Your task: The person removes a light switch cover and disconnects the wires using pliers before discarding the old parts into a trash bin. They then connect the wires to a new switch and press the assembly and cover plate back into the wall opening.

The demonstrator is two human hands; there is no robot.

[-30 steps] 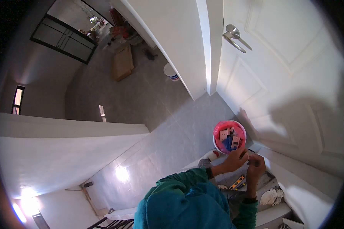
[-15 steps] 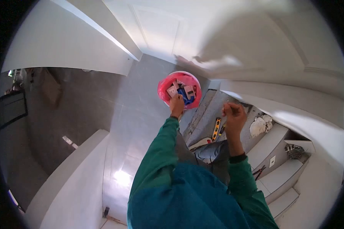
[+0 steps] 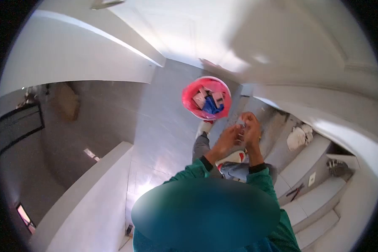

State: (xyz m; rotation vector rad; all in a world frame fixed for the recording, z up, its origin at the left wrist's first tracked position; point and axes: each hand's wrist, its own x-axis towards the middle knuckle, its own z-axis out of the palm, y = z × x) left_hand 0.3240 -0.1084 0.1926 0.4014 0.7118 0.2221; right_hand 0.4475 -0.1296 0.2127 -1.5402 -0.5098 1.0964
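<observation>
My left hand [image 3: 227,140] and my right hand [image 3: 251,129] are close together below and right of the bucket, fingers bent. Between their fingertips is something small and pale that I cannot make out. The round bucket [image 3: 188,110], lined with pink plastic, stands on the grey floor. In it lie pale socket plates [image 3: 199,100] and a blue item [image 3: 213,106]. Beneath my hands a shoe [image 3: 236,156] shows on the floor.
Tiled steps [image 3: 308,157] curve down the right side, with pliers [image 3: 295,192], a white socket plate [image 3: 311,179] and a coil of wire [image 3: 337,167] on them. A crumpled cloth [image 3: 298,137] lies beside them. A white door [image 3: 189,29] stands ahead.
My left hand has come out of the bucket and moved right to meet my right hand. The view has shifted, and more of a foot shows under the bucket.
</observation>
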